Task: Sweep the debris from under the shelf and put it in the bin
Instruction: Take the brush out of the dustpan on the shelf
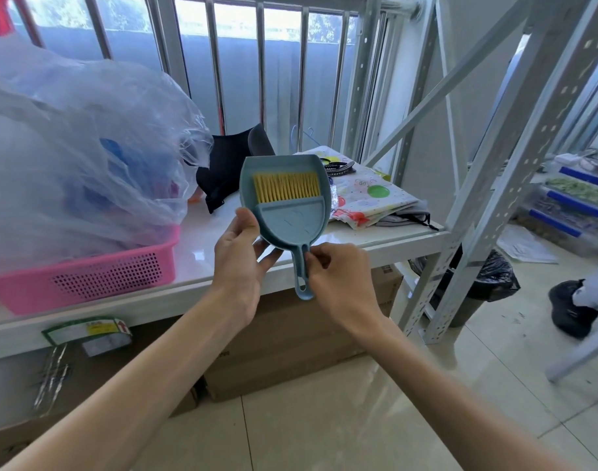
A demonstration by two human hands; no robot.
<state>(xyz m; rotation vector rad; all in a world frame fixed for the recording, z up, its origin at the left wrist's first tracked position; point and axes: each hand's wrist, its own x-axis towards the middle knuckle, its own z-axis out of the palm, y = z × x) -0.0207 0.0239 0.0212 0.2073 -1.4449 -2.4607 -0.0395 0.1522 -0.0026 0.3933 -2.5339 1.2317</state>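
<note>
Frame centre. Our left hand [241, 256] cups the dustpan [280, 164], thumb on its rim; our right hand [338, 280] pinches the handle of the nested brush [285, 187]. We judge both light, stiff plastic.

Contents of the clear plastic bag [80, 137] show only as blurred blue shapes; the pink basket [97, 277] runs off the left edge. The bin [494, 277] sits partly hidden behind a shelf upright [494, 185]; label [87, 329] print unreadable.
</note>
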